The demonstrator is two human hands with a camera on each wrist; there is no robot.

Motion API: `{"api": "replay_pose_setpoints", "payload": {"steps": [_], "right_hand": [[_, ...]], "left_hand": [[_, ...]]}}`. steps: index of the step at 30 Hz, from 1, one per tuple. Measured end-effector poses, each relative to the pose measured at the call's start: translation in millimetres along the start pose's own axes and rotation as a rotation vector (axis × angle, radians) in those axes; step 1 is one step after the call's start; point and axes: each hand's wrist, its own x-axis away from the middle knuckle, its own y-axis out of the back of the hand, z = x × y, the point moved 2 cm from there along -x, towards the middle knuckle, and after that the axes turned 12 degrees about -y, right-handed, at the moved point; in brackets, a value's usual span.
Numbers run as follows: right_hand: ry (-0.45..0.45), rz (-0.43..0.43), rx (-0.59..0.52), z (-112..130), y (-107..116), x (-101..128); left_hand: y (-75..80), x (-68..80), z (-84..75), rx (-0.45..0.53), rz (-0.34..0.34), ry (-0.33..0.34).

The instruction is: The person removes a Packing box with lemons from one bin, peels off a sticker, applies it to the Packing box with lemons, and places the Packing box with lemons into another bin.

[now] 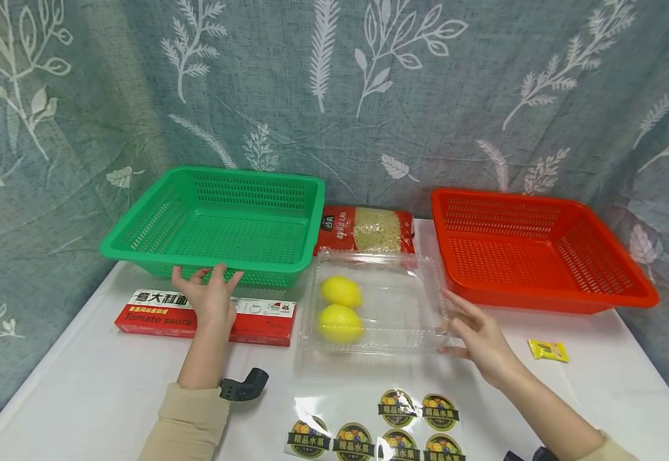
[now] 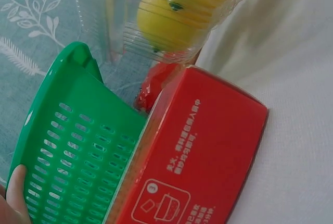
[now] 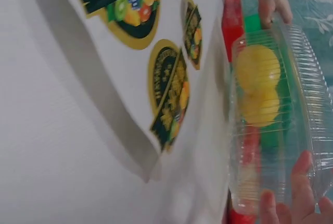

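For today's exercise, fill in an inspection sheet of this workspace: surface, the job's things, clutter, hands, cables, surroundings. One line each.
Surface: white table, covered with a white sheet.
Job's things: clear plastic box holding two lemons; red tomato sauce box under the left hand.
Clutter: green basket and red basket, both with nothing in them; grain packet behind the clear box; sticker sheet at the near edge; small yellow sachet.
Hands: left hand rests on the sauce box, fingers straight, grip on nothing; right hand touches the clear box's right edge with straight fingers.
Cables: nothing seen.
Surroundings: leaf-print curtain behind the table.
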Motion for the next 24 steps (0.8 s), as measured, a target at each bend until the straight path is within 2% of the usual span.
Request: {"api": "replay_pose_setpoints", "payload": {"steps": [12, 24], "right_hand": [[-0.016, 0.004, -0.040, -7, 2, -10], [-0.024, 0.011, -0.074, -4, 1, -18]], "left_hand": [[-0.8, 0.9, 0.7, 0.002, 0.033, -0.021], [-1.6, 1.3, 0.3, 0.000, 0.029, -0.022]]}}
